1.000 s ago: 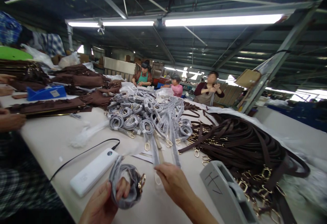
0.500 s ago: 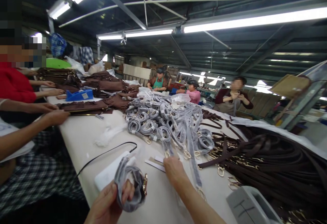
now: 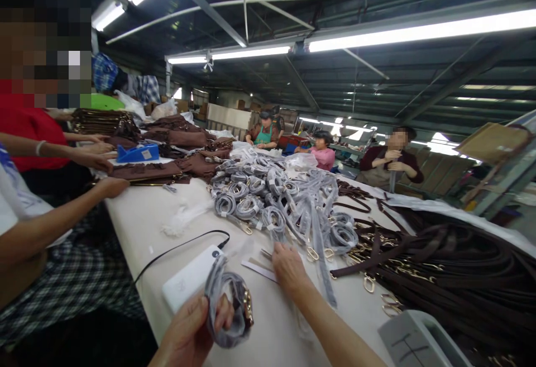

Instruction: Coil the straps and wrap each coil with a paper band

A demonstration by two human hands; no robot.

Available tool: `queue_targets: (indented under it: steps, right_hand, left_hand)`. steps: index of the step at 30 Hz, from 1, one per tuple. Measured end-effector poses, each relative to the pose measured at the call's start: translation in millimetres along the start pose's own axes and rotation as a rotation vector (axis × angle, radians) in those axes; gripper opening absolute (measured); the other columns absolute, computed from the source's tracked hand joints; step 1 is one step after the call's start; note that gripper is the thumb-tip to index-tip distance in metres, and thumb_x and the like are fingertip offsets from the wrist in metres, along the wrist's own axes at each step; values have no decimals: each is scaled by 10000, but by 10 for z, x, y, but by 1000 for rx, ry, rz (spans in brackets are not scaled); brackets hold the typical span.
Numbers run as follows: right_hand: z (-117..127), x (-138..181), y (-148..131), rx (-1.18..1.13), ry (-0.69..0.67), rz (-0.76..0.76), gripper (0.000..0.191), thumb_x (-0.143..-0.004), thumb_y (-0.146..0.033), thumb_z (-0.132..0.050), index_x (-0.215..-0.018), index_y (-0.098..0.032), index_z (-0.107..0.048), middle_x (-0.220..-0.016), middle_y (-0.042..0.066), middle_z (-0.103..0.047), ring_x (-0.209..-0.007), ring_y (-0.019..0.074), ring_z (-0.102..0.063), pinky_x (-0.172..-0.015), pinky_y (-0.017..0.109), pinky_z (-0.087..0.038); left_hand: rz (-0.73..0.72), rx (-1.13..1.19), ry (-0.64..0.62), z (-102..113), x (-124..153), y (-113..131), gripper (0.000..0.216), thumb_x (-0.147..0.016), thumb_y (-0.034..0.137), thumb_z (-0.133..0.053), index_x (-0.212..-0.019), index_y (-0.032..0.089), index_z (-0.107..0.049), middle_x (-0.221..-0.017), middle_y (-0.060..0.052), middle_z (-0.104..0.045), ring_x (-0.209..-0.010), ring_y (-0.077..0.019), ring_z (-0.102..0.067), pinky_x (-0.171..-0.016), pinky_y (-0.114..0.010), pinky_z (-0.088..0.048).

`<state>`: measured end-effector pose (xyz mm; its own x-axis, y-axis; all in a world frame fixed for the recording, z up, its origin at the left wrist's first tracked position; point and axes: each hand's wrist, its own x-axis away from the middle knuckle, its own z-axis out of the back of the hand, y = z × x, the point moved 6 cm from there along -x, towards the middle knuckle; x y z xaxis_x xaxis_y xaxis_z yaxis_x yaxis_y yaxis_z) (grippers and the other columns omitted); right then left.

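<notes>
My left hand point(image 3: 190, 325) is closed around a coiled strap point(image 3: 228, 322) in cloudy plastic wrap, held up over the near table; its gold metal fittings show on the right side of the coil. My right hand point(image 3: 291, 266) reaches down to the tabletop, fingers bent together beside some pale flat strips point(image 3: 259, 271). What its fingers pinch, if anything, is hidden from me. Just beyond that hand lies a heap of plastic-wrapped coiled straps point(image 3: 274, 219). A long wrapped strap point(image 3: 324, 272) trails from the heap, right of my right hand.
A white box-shaped device point(image 3: 190, 277) with a black cable lies left of my hands. Dark brown straps point(image 3: 452, 266) with gold hooks pile up at right, behind a grey tape dispenser point(image 3: 422, 339). Co-workers handle brown fabric pieces point(image 3: 146, 171) near a blue dispenser point(image 3: 137, 153).
The view has swung slightly left. My left hand still holds the coiled strap, a little turned. My right hand stays low at the strips. A co-worker's hands at left have shifted on the brown fabric.
</notes>
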<state>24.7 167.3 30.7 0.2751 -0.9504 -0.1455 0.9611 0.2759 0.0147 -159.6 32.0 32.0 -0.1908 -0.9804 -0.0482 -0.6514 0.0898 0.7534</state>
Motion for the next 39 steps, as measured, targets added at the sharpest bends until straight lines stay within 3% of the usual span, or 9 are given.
queue_targets:
  steps: [4, 8, 11, 14, 18, 22, 29, 33, 39]
  right_hand:
    - [210, 4, 260, -192, 139, -116, 247, -934, -142, -462, -914, -156, -707, -1053, 96, -701, -998, 220, -625, -848, 322, -426]
    - [325, 100, 471, -408, 197, -213, 199, -876, -230, -517, -784, -191, -689, -810, 35, -694, -798, 191, -620, -720, 282, -412]
    - [358, 131, 542, -572, 248, -259, 174, -818, -281, -564, -672, -201, -615, -723, 19, -637, -767, 195, -586, -714, 288, -406]
    - [398, 141, 553, -791, 266, -284, 313, -844, -459, -503, -647, -215, -509, -668, 2, -569, -732, 192, -565, -700, 296, -434]
    - [520, 345, 473, -1126, 100, -259, 433, -834, -651, -387, -790, -228, -471, -634, -43, -523, -540, 139, -530, -543, 268, -467]
    - [706, 845, 394, -1292, -153, -224, 399, -751, -588, -565, -859, -204, -546, -502, -97, -429, -414, 96, -412, -406, 211, -404]
    - [887, 1466, 580, -1279, -140, -368, 296, -670, -457, -645, -727, -172, -590, -544, -52, -540, -399, 59, -439, -342, 158, -302]
    - [861, 1688, 613, -1186, -196, -445, 248, -670, -420, -582, -677, -172, -591, -540, -45, -561, -324, 41, -392, -306, 167, -284]
    - [725, 1805, 595, -1090, -208, -502, 170, -672, -352, -513, -622, -195, -557, -468, -59, -527, -289, 47, -356, -278, 167, -232]
  left_hand:
    - [5, -86, -42, -54, -74, -24, 456, -816, 578, -662, -657, 152, -633, -689, -41, -545, -694, -174, -460, -702, -285, -376]
    - [18, -110, -81, -116, -174, -89, 438, -813, 567, -672, -681, 150, -646, -698, -39, -551, -695, -172, -463, -686, -277, -369]
    - [32, -124, -99, -167, -210, -127, 442, -812, 566, -674, -669, 149, -646, -704, -40, -554, -710, -176, -474, -699, -277, -373]
    - [23, -173, -111, -218, -214, -112, 466, -801, 589, -670, -658, 146, -643, -707, -44, -554, -717, -183, -472, -695, -280, -368]
    - [-19, -279, -117, -302, -254, -25, 474, -816, 599, -642, -696, 141, -653, -725, -44, -560, -726, -187, -471, -705, -285, -359]
    - [-35, -370, -200, -481, -358, 7, 451, -830, 582, -630, -718, 145, -648, -742, -37, -568, -728, -186, -468, -717, -285, -357]
    - [10, -424, -396, -878, -433, -234, 409, -834, 553, -638, -791, 148, -673, -812, -47, -608, -801, -207, -477, -760, -286, -345]
    - [66, -454, -416, -1010, -415, -403, 434, -816, 555, -650, -959, 147, -701, -792, -33, -594, -801, -207, -464, -752, -282, -333]
    - [69, -603, -492, -1190, -359, -504, 326, -861, 462, -579, -845, 148, -662, -739, -8, -502, -722, -175, -401, -675, -266, -319]
